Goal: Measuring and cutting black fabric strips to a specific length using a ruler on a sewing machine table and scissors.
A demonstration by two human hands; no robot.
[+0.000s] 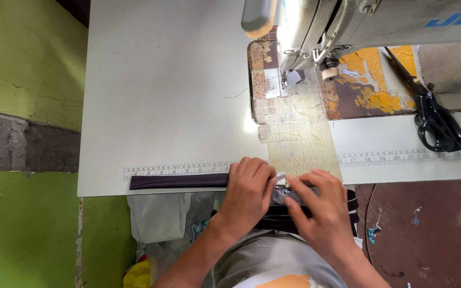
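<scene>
A long dark fabric strip [177,182] lies along the front edge of the white sewing table [161,96], just below a printed ruler [177,169]. My left hand [247,194] rests flat on the strip's right end, fingers together, pressing it to the table edge. My right hand [321,205] sits beside it, fingers curled over more dark fabric [276,216] bunched at my lap, with a small white tag [280,175] showing between the two hands. What the right fingers pinch is partly hidden.
A sewing machine [348,26] stands at the top right, its needle area [289,80] above a taped, worn plate. Black scissors [436,120] lie on the right of the table. A green wall is at left; a plastic bag [158,216] hangs under the table.
</scene>
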